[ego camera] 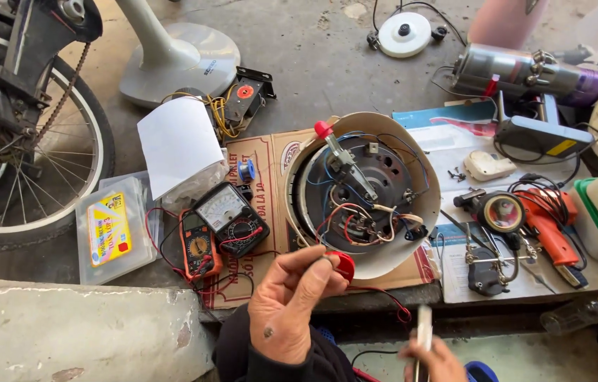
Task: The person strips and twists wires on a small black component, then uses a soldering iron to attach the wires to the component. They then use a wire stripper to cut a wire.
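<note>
My left hand (292, 301) is raised near the bottom middle, fingers curled on a small red round part (344, 265) with a red wire (384, 297) trailing from it. My right hand (435, 357), low at the bottom edge and blurred, grips a thin pale stick-like tool (423, 332). Just beyond my hands an upturned white round appliance base (412, 152) lies on flattened cardboard (260, 159). Its inside shows a metal plate, a lever with a red knob (323, 129), and blue, red and white wires.
Two multimeters (232, 218) with red leads sit left of the appliance. A clear plastic box (109, 230) and a bicycle wheel (37, 141) lie further left. An orange heat tool (552, 226), magnifier (503, 211), fan base (180, 60) and other appliance parts crowd the right and far side.
</note>
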